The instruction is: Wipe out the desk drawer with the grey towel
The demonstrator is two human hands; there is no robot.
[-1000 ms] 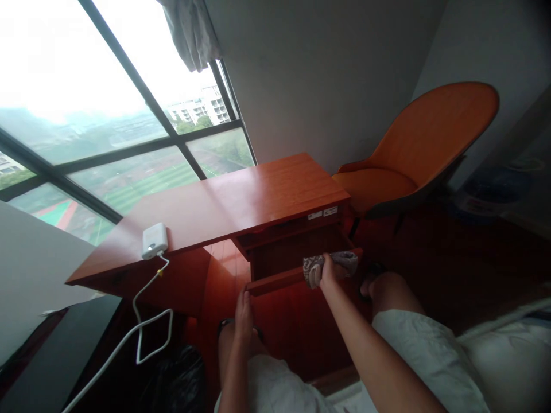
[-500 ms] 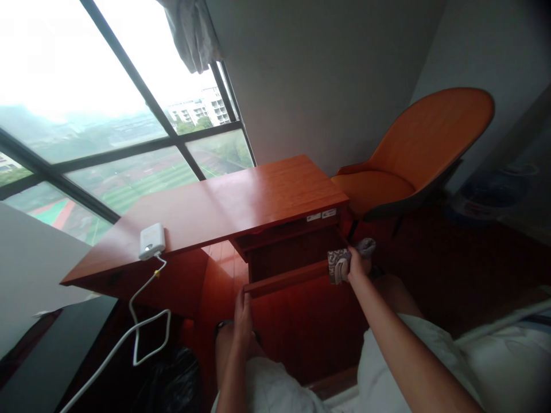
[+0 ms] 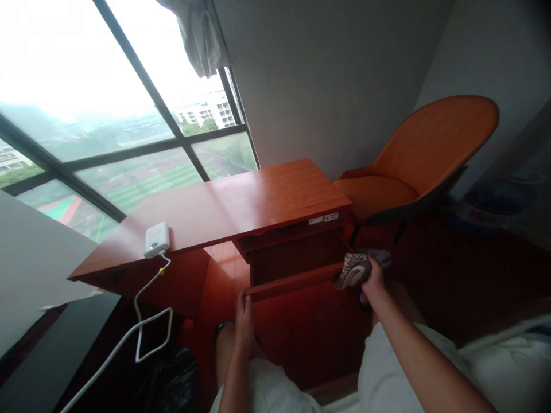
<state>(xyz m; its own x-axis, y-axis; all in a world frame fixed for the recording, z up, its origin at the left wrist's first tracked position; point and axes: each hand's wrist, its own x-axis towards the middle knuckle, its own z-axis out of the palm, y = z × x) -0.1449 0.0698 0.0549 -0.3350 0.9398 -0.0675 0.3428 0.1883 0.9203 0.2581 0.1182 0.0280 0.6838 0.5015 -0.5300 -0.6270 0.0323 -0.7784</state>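
A reddish-brown wooden drawer [image 3: 297, 277] is pulled out of the desk [image 3: 241, 201]. At its left front corner my left hand [image 3: 244, 315] is closed on the edge, thumb on the near side. My right hand [image 3: 375, 280] grips a bunched grey-brown cloth [image 3: 355, 269] with a pale swirl pattern. The cloth lies against the right end of the drawer front, and part of it sticks out to the right behind my fingers. Inside the drawer it is dark, and I see no contents.
A white power bank [image 3: 156, 240] sits on the desk's left part, its white cable [image 3: 138, 321] hanging down to the left. An orange chair [image 3: 434, 155] stands right of the desk. A black plastic bag [image 3: 172, 378] is on the floor at lower left. Windows rise behind the desk.
My right hand has moved to the right with the cloth, near the drawer's right end. My left hand stays on the left corner. The view has shifted slightly.
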